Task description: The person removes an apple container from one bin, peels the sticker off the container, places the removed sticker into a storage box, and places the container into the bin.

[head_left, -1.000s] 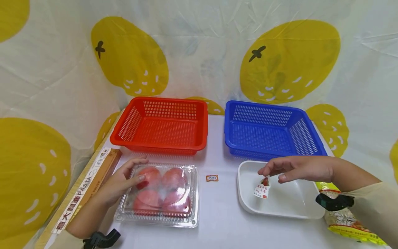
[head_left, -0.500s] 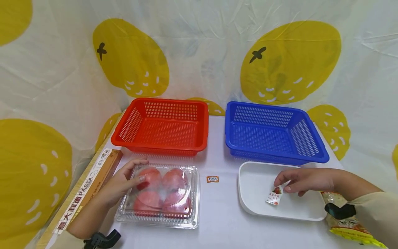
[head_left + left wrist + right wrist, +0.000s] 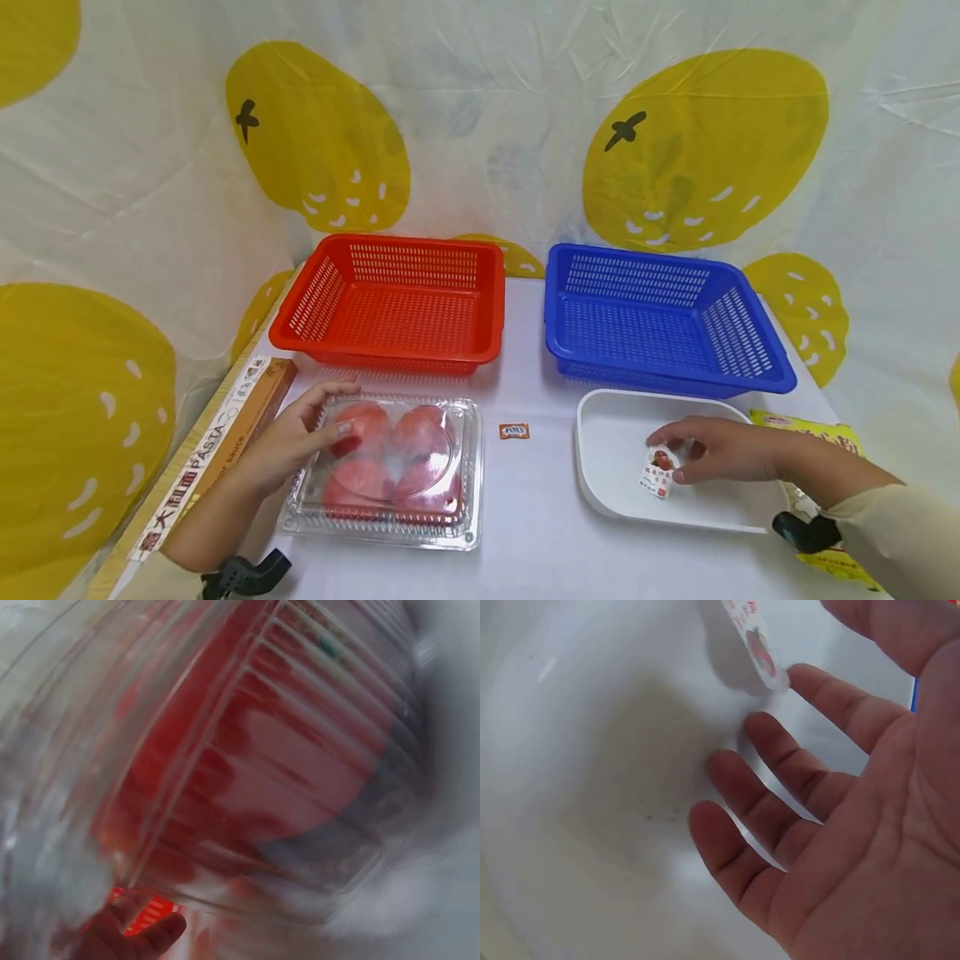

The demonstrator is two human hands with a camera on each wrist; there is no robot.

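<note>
While the head view shows both hands low on the table, these lines give the layout.

Right hand: inside the white tray, thumb and forefinger pinching the top of a small sachet; the other fingers are spread and nearly straight in the wrist view.

Sachet: held just over the tray floor or touching it, I cannot tell which; it hangs from the fingertips, long axis tilted, lower end toward the person. It lies at the left end of the right hand, well apart from the left hand.

Left hand: curled round the near-left corner of the clear box of tomatoes, thumb on the lid; the wrist view is blurred plastic and red.

Baskets: the blue basket stands just behind the tray, the red basket just behind the box.

Nearer hand: the right one, already on the sachet; blue is the closer basket to it.

Other things: a small orange packet between box and tray, a pasta carton beside the left forearm, a yellow bag behind the right wrist.
</note>
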